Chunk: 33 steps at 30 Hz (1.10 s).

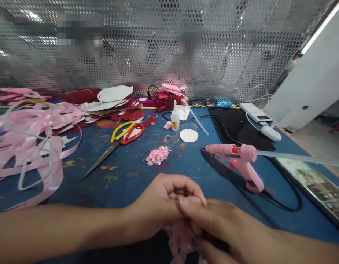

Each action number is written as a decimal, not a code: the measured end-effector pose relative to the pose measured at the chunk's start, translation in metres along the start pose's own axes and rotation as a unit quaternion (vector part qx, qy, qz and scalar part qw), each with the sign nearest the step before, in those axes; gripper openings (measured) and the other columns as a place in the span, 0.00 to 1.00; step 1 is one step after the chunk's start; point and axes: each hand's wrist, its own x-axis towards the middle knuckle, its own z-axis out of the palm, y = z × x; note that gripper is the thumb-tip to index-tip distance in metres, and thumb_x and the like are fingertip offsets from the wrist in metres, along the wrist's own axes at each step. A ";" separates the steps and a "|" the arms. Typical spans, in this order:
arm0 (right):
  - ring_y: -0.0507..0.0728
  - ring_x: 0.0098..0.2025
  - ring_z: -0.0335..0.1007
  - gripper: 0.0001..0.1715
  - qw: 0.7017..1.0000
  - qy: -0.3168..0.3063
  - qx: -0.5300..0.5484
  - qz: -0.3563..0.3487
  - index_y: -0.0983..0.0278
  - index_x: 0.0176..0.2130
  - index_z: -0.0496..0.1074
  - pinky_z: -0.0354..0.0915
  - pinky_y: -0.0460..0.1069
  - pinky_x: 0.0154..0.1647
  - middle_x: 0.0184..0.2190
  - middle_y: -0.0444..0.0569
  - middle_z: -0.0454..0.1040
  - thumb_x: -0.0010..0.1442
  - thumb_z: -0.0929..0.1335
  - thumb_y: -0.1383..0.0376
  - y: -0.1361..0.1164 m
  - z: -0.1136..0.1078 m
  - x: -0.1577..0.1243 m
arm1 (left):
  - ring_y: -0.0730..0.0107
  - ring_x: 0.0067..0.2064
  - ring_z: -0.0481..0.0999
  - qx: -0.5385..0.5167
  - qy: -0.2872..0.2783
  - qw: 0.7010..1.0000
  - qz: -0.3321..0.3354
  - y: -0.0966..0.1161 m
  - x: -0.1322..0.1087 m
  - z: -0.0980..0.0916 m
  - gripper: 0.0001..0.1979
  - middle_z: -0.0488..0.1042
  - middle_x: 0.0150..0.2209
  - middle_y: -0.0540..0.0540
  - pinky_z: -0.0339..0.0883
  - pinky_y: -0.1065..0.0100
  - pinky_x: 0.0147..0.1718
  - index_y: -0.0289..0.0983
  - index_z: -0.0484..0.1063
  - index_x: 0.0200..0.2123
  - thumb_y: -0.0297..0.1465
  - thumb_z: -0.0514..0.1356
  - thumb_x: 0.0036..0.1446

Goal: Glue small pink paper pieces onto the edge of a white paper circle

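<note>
My left hand (166, 196) is closed with its fingers curled, near the front edge of the blue table. Against it presses my right hand (224, 223), its thumb meeting the left fingertips. Between and below the two hands hangs a bunch of pink ribbon (181, 238), partly hidden by the fingers that grip it. A small pile of cut pink ribbon pieces (158, 155) lies just beyond my hands. To the right rests a pink hot glue gun (235, 157) with its red light lit and a glue stick in its back.
Scissors (118, 141) lie left of centre. A white disc (189, 135) and a small glue bottle (175, 119) are behind the pile. Loose ribbon (54, 154) and a white cable spread at left. A phone (314, 187) is at right. Perforated metal (158, 44) bounds the back.
</note>
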 end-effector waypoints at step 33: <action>0.51 0.20 0.59 0.21 0.862 0.186 -0.316 0.350 0.61 0.22 0.57 0.52 0.47 0.25 0.17 0.42 0.64 0.59 0.63 0.52 0.080 -0.075 0.041 | 0.80 0.24 0.69 0.119 -0.087 0.988 0.041 -0.005 0.005 -0.012 0.08 0.75 0.27 0.48 0.61 0.79 0.20 0.36 0.80 0.29 0.35 0.69 0.45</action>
